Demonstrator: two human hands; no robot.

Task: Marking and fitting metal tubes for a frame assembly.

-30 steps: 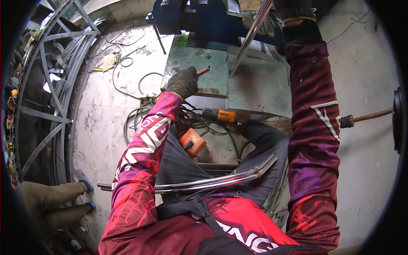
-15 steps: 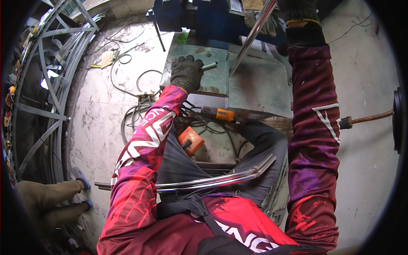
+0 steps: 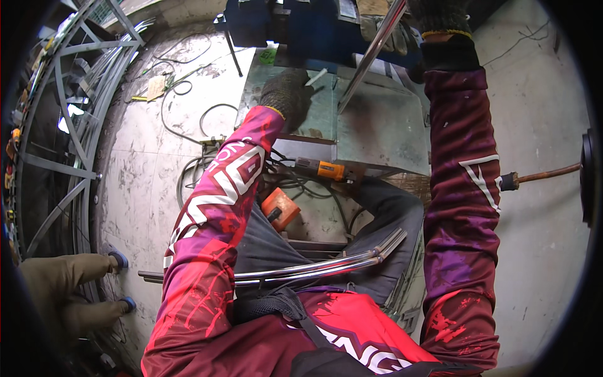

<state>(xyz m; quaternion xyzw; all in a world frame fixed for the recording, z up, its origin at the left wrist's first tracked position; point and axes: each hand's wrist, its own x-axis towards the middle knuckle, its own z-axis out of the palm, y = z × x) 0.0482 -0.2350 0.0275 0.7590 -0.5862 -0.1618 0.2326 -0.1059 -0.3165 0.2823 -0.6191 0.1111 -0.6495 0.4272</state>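
Note:
My left hand (image 3: pixel 286 94), in a dark knitted glove, is closed over the metal-topped work surface (image 3: pixel 320 119). A short white marker (image 3: pixel 318 77) sticks out from its fingers, pointing up and right. Just right of it, a shiny metal tube (image 3: pixel 372 56) slants from the surface up past the top edge of the view. My right hand (image 3: pixel 438 16), also gloved, is raised at the top edge beside the tube. Its fingers are out of sight, so its grip cannot be seen.
Bent shiny tubes (image 3: pixel 320 269) lie across my lap. An angle grinder (image 3: pixel 323 168) and an orange block-shaped thing (image 3: pixel 280 208) sit near my legs among cables (image 3: pixel 188 173). A metal frame (image 3: pixel 81 119) stands at left, near another person's legs (image 3: pixel 81 276).
My left hand has shifted slightly to the right and away from me over the metal surface. The marker has moved up with it and now tilts more steeply. My right arm has barely moved.

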